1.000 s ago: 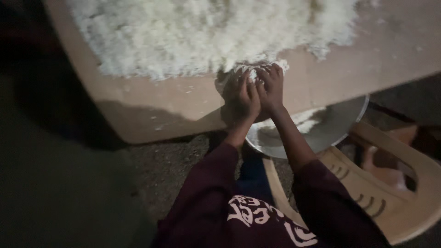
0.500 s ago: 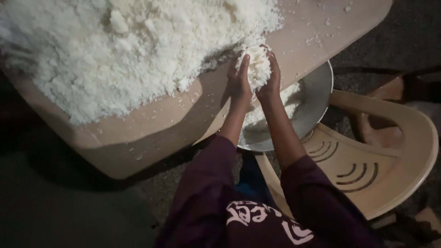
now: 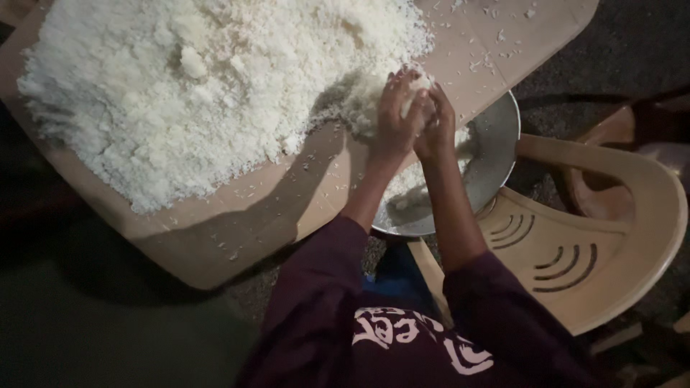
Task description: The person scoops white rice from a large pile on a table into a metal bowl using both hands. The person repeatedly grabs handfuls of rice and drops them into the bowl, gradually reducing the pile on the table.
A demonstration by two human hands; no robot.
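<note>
The left hand and right hand are cupped together, squeezing a white, crumbly lump of rice. It sits at the edge of the big, fluffy rice pile on the smooth tan plastic worktop. A round shiny metal plate rests on a tan plastic chair below.

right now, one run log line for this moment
left hand + right hand: cupped round white rice clump | over round metal bowl | beige plastic table
</note>
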